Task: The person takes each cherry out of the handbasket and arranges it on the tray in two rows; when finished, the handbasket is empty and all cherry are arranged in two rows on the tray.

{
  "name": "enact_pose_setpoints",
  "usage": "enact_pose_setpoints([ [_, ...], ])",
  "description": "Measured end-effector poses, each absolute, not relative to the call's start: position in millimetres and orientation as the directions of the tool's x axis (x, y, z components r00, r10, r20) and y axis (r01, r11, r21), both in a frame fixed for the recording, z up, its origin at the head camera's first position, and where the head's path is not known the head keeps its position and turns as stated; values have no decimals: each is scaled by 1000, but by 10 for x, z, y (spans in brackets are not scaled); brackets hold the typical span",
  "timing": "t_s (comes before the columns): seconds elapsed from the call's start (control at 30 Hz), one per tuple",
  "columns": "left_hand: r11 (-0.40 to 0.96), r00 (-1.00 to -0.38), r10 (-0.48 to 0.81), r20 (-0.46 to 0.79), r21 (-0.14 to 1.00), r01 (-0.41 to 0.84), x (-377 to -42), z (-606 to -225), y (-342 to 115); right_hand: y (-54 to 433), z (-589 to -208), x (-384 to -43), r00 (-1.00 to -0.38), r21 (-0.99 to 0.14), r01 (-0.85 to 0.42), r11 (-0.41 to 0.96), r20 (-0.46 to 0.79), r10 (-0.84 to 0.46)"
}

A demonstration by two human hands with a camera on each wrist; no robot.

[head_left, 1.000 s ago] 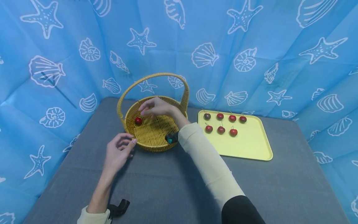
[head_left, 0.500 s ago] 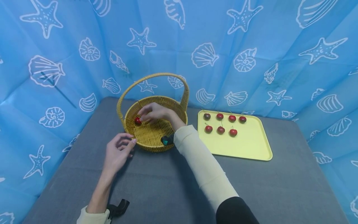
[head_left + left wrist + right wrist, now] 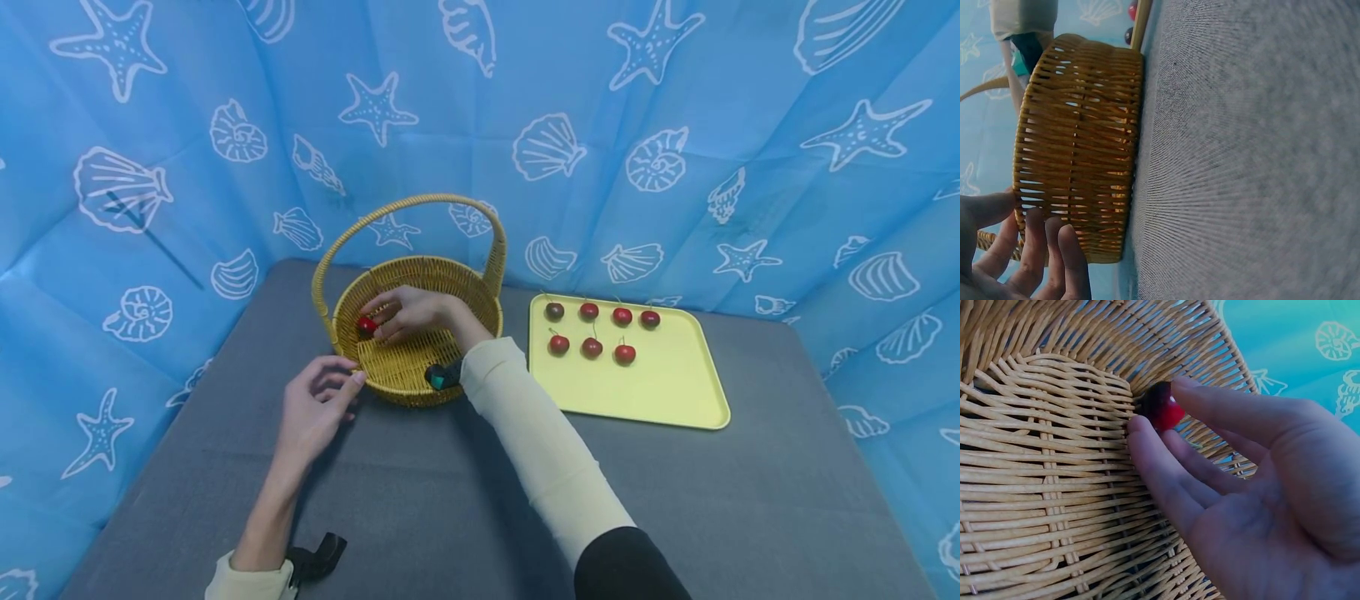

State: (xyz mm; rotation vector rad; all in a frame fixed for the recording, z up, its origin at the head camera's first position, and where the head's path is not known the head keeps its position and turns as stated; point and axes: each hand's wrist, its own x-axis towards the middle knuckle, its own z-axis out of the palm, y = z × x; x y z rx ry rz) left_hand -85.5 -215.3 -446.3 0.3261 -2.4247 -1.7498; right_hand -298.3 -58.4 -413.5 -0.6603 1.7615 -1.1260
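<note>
A round yellow-brown wicker basket [image 3: 405,354] with a tall arched handle stands on the grey cloth. My left hand [image 3: 318,408] pinches its near-left rim between thumb and fingers, the other fingers loosely curled by the outer wall; the left wrist view shows the woven side [image 3: 1079,150] close up. My right hand [image 3: 416,315] reaches down inside the basket. Its thumb and fingers curl round a dark red cherry [image 3: 1163,406] at the left inner wall, the thumb tip right at the fruit. In the head view this cherry [image 3: 367,326] peeks out between the fingers.
To the right of the basket lies a yellow tray [image 3: 660,396] with several stemmed cherries [image 3: 592,347] in two rows towards its back. A blue curtain [image 3: 570,217] with white shells and starfish hangs behind the table. The basket handle [image 3: 420,200] arches above my right hand.
My right hand has lowered inside the basket and closed its fingers round the cherry, which has shifted slightly left. The left hand stays at the rim.
</note>
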Motion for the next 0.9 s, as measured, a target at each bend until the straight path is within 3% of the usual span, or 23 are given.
enact_pose_setpoints([
  [0.33,308,-966,-253,-52,942,-131,-855,-4454,-2163,-612,-4003,-2886,-341,-891,40,451,-437,-833],
  [0.53,306,-967,-248,-60,942,-137,-853,-4453,-2166,-582,-3954,-2860,-425,-869,-138,475,-381,-821],
  [0.7,313,-966,-254,-44,942,-125,-858,-4457,-2155,-522,-3981,-2956,-481,-903,-107,417,-320,-816],
  [0.9,320,-967,-254,-31,940,-114,-850,-4457,-2155,-355,-3920,-3086,-505,-933,-103,345,-250,-826],
])
